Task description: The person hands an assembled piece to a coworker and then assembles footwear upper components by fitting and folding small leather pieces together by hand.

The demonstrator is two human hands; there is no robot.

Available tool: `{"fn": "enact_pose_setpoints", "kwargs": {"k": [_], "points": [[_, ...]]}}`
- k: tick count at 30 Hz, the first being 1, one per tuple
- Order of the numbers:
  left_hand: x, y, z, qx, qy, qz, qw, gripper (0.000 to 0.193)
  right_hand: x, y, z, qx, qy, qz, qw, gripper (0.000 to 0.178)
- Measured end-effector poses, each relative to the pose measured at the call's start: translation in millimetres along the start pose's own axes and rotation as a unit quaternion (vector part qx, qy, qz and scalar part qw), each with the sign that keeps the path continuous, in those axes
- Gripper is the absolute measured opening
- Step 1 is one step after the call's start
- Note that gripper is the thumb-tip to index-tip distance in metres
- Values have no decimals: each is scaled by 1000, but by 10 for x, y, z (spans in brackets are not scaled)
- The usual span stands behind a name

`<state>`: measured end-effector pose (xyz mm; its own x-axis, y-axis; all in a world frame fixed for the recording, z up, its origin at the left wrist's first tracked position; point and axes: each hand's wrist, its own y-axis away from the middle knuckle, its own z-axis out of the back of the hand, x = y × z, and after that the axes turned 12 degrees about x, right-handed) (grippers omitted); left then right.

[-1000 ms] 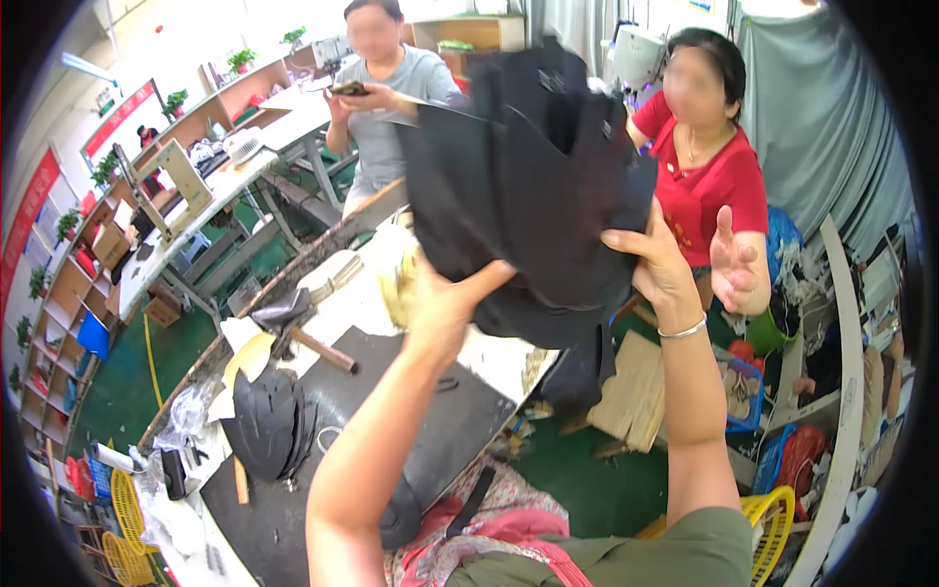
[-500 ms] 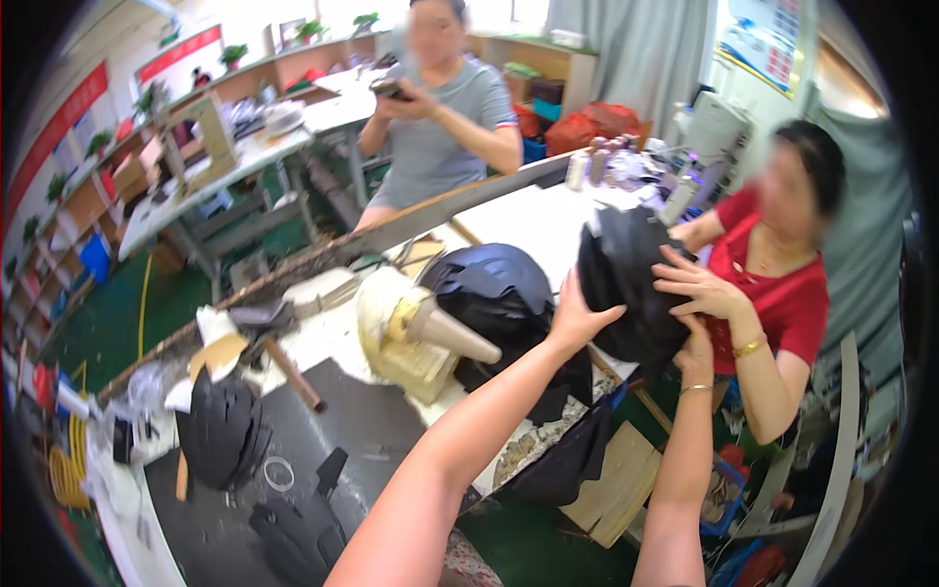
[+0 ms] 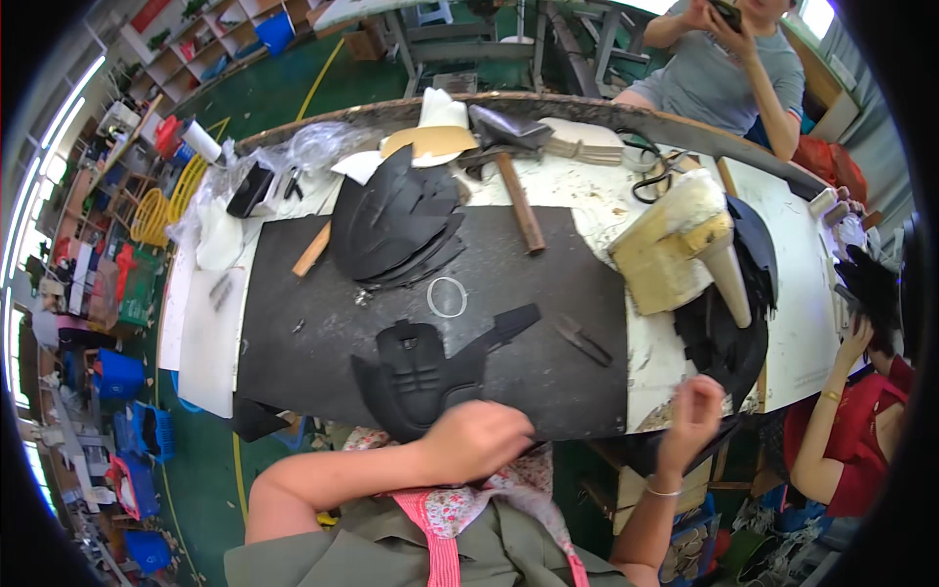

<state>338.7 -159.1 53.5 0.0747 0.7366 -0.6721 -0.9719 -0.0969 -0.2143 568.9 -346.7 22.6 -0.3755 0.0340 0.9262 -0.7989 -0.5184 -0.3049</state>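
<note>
Across the surface (image 3: 587,210) lies a black mat (image 3: 548,333), with a hammer (image 3: 514,191), a stack of dark cut pieces (image 3: 396,225), a clear ring (image 3: 447,296) and a yellowish shoe last (image 3: 685,249) around it. At the mat's near edge sits a black moulded upper (image 3: 421,377). The left hand (image 3: 479,440) rests on its near end, fingers curled shut over it. The right hand (image 3: 693,411) hovers by the surface edge, loosely curled, holding nothing.
</note>
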Motion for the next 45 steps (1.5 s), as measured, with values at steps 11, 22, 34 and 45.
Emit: {"fn": "enact_pose_setpoints", "kwargs": {"k": [11,22,34,45], "points": [[945,719,652,-191,-95,317,924,38,602,19,-2344,384,37,84,919,29],[1071,899,756,-91,433,301,845,22,802,-72,-2509,541,13,-190,819,23],[852,932,790,-171,529,245,794,19,1017,202,-2446,424,-104,-212,875,18],[649,1016,780,-252,333,229,879,14,1128,351,-2485,377,-13,-54,925,19]]}}
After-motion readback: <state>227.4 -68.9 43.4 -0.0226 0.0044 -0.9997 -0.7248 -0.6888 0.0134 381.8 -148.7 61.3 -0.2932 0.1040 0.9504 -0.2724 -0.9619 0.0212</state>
